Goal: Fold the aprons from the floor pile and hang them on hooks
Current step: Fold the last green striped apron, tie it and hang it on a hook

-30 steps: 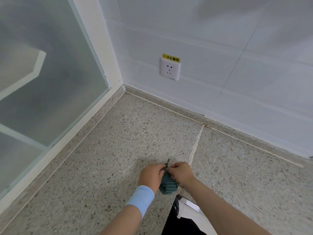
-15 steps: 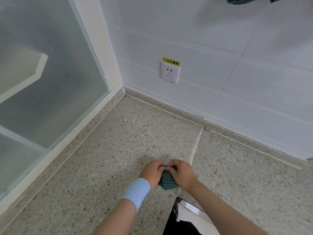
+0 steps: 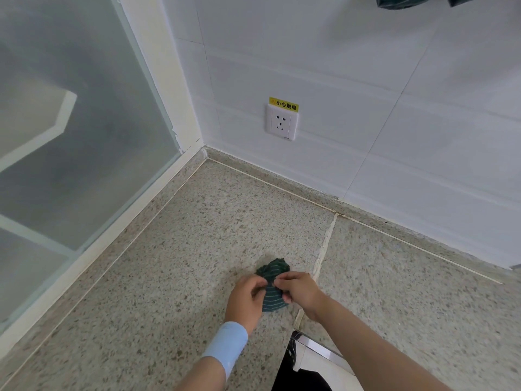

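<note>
Speckled floor (image 3: 174,277) under me, near the wall corner. The apron (image 3: 273,286), bunched small and green-striped, sits between my hands above it: soft, light, best pinched at the top gather. Left hand (image 3: 248,299) and right hand (image 3: 298,289) both pinch it, fingers curled.

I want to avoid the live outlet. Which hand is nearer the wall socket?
Right, slightly. The right hand sits almost straight below the wall socket; the left hand is lower and further left. Both grip the apron.
</note>
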The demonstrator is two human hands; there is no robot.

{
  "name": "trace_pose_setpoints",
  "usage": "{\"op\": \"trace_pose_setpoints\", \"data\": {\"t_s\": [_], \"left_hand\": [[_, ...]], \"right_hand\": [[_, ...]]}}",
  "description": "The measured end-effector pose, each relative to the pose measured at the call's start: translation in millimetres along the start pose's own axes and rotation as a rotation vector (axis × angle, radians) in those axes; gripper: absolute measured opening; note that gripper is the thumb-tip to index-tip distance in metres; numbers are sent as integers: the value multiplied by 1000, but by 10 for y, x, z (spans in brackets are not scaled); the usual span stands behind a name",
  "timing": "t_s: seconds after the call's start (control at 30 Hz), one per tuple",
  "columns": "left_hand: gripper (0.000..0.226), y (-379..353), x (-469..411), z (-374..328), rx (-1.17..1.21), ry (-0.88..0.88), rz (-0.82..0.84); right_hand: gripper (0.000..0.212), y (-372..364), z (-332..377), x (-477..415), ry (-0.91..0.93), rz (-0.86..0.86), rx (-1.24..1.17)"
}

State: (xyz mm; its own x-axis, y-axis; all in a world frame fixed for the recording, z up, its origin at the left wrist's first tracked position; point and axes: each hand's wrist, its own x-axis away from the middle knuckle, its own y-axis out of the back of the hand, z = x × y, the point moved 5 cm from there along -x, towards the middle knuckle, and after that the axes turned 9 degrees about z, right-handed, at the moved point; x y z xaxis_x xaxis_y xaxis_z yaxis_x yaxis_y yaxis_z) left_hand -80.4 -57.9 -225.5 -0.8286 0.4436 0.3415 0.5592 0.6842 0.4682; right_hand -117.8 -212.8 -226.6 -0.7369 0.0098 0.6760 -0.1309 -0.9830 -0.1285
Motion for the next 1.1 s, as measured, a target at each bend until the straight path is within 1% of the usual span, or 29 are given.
{"op": "trace_pose_setpoints", "data": {"t_s": [0.13,0.3,0.33,0.37,0.43,0.5,0.57,0.6,0.67,0.7,0.77,0.8,0.83,0.87,0.93,1.0,1.03,1.1], "left_hand": [[19,-5,-1,32,-43,-34,47],[25,30,-89,-51,-273,-77,141],[27,22,-92,-66,-253,-61,155],[31,25,-85,-62,-175,-24,158],[37,59,-74,21,66,72,140],[39,65,-49,151,278,165,127],[41,51,-35,151,342,176,112],[44,40,-44,119,313,152,101],[44,45,-54,-9,189,63,99],[39,47,-50,-91,75,5,120],[33,21,-33,-247,-154,-111,202],[33,-8,-32,-292,-197,-133,242],[35,-28,-31,-324,-185,-132,264],[38,-35,-39,-345,-116,-107,269],[41,-29,-42,-353,125,-18,279],[37,15,2,-323,348,76,298],[35,47,29,-298,427,109,300],[34,85,72,-270,498,126,286]], "right_hand": [[11,-5,-38,-1,-9,52,128],[16,-20,12,-35,17,82,226],[17,-22,25,-40,24,89,243],[17,-11,33,-49,32,96,269],[21,52,65,-65,56,91,337],[26,147,96,-81,77,50,437],[26,195,105,-103,86,9,538],[24,206,102,-117,87,-16,555],[12,238,113,-145,91,-51,553],[7,250,128,-152,88,-41,562],[6,260,160,-182,73,15,625],[5,254,186,-195,70,35,680],[3,240,221,-203,76,43,735],[3,225,266,-211,90,41,780],[8,216,340,-232,112,39,838],[8,250,376,-248,104,40,842],[5,283,376,-248,88,31,814],[3,367,387,-253,67,-3,774]]}}
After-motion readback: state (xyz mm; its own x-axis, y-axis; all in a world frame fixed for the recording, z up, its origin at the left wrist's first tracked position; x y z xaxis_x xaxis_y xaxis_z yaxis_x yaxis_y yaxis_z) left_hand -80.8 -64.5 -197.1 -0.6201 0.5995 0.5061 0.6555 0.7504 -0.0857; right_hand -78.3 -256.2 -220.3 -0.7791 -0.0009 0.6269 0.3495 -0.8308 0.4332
